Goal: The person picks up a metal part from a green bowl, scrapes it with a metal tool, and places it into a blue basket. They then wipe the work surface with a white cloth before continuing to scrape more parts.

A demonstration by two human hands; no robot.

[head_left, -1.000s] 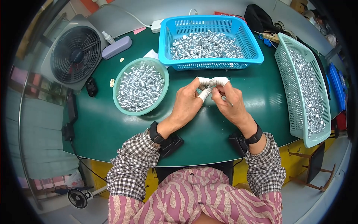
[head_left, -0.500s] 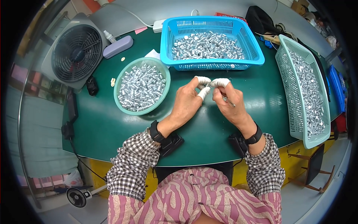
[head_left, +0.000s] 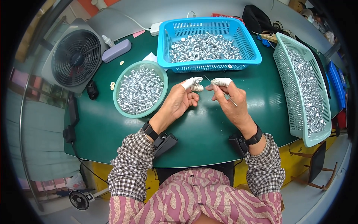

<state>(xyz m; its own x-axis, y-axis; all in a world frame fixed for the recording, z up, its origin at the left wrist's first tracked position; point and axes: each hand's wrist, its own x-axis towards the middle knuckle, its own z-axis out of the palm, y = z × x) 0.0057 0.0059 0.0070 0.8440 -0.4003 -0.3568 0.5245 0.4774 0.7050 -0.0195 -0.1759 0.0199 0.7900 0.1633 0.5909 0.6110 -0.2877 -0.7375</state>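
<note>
Shows shiny metal in the small parts (head_left: 205,46), upper centre, and the thin rod (head_left: 232,100) at centre; smooth plastic in the blue basket (head_left: 214,64). Looks glossy across the green tabletop (head_left: 194,134), matt on the white finger wraps (head_left: 223,81), like cloth on the checked sleeve (head_left: 132,162), lower left.

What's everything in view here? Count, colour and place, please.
Table: 1, green, centre
Basket: 1, blue, back centre
Long basket: 1, pale green, right
Bowl: 1, pale green, left
Metal parts: many, silver, in these containers
Large fan: 1, grey, left
Small fan: 1, black and white, lower left
Case: 1, lilac, back left
Bottle: 1, white, behind case
Chair: 1, brown, lower right
Thin tool: 1, silver, right hand
Other clutter: uncounted, mixed colours, edges
Wristbands: 2, black, wrists
Sleeves: 2, black and white, forearms
Left hand: 1, white wraps, centre
Right hand: 1, white wraps, centre
</note>
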